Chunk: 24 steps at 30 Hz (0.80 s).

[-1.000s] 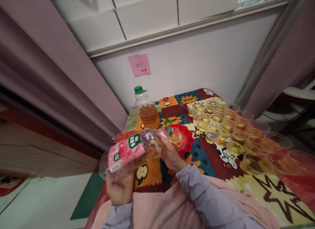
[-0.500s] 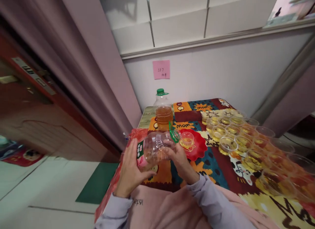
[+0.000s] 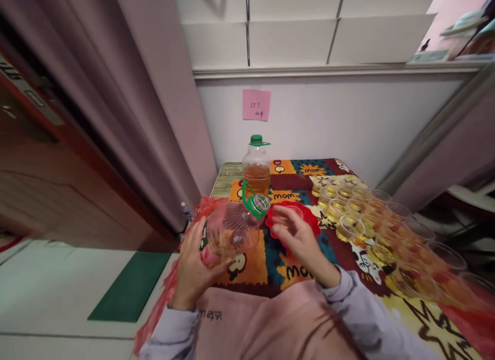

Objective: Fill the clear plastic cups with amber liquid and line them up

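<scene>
My left hand [image 3: 197,270] grips the lower part of a clear plastic jug [image 3: 234,228] with a green handle ring and an uncapped mouth. The jug tilts, its mouth toward the upper right, with a little pale liquid inside. My right hand [image 3: 299,241] is off the jug, fingers apart and curved over a red scalloped plate [image 3: 314,223]. A clear plastic cup [image 3: 294,211] stands on that plate, partly hidden by my fingers. Behind the jug, a second jug [image 3: 256,174] with a green cap stands upright, partly filled with amber liquid.
Several clear cups of yellow liquid [image 3: 351,227] stand in rows on the right of the patterned tablecloth [image 3: 284,285]. Red plastic sheeting [image 3: 170,290] hangs over the left edge. A small bottle [image 3: 186,211] is beside the table. A pink note [image 3: 256,105] is on the wall.
My right hand has let go of the jug and moved right, over the red plate. The jug has shifted left in my left hand, its mouth now further from the cup.
</scene>
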Each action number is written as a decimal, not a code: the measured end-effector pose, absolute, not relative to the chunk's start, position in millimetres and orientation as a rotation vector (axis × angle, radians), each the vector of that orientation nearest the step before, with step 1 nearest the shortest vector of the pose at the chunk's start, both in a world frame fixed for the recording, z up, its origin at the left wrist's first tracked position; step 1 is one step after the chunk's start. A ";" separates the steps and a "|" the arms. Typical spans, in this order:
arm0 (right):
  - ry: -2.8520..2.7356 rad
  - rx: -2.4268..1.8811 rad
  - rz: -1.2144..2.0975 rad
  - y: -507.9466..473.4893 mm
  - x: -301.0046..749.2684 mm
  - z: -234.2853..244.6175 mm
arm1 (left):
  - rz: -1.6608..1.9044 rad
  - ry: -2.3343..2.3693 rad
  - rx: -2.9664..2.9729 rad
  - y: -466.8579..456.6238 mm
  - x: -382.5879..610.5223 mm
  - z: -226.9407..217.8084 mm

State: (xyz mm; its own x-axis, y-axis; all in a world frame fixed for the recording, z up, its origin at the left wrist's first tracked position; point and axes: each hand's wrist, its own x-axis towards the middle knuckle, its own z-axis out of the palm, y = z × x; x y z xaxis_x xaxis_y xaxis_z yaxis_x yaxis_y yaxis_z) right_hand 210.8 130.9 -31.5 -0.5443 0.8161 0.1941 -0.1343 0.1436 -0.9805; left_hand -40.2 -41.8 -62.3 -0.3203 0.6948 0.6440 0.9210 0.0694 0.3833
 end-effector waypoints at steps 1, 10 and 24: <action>-1.652 -0.721 1.428 142.5 218.5 -30.2 | -1.105 -2.050 -1.621 -41.2 -39.9 -63.2; -2.276 -1.049 0.393 231.6 268.0 -16.5 | -1.130 -2.000 -1.537 -35.6 -29.2 -61.7; -2.946 -1.137 0.007 228.0 226.9 -5.5 | -1.125 -2.193 -1.534 -31.1 -22.0 -52.9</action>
State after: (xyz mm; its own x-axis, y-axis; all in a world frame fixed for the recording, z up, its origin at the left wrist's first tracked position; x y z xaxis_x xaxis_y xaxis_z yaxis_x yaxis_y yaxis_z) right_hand 226.9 228.0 -5.5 -0.7404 0.6720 -0.0167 0.6720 0.7405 0.0020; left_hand -22.0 -31.1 -52.9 -0.4210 0.6955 0.5823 0.8786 0.1530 0.4524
